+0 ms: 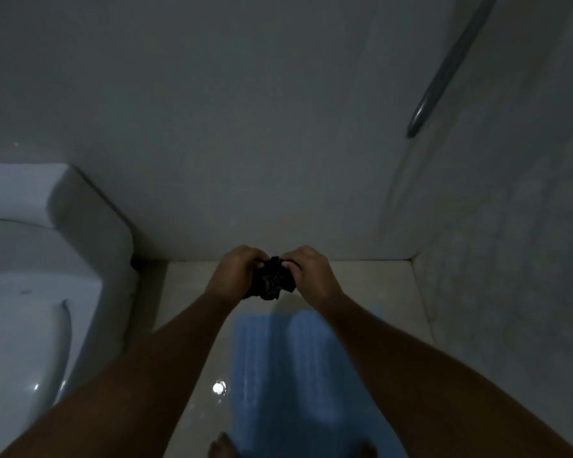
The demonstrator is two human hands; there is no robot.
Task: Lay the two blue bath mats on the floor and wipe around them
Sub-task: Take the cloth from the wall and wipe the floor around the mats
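Below both hands (237, 271) (311, 271), blue bath mat (278, 375), flat.

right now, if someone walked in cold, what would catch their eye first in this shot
Dead centre, the left hand and right hand meet, both gripping a small dark cloth held up in front of the wall. Below them a blue bath mat lies flat on the pale floor, with bare toes at its near edge. At the left stands a white toilet, and a bright glint of light shows on the floor beside the mat.
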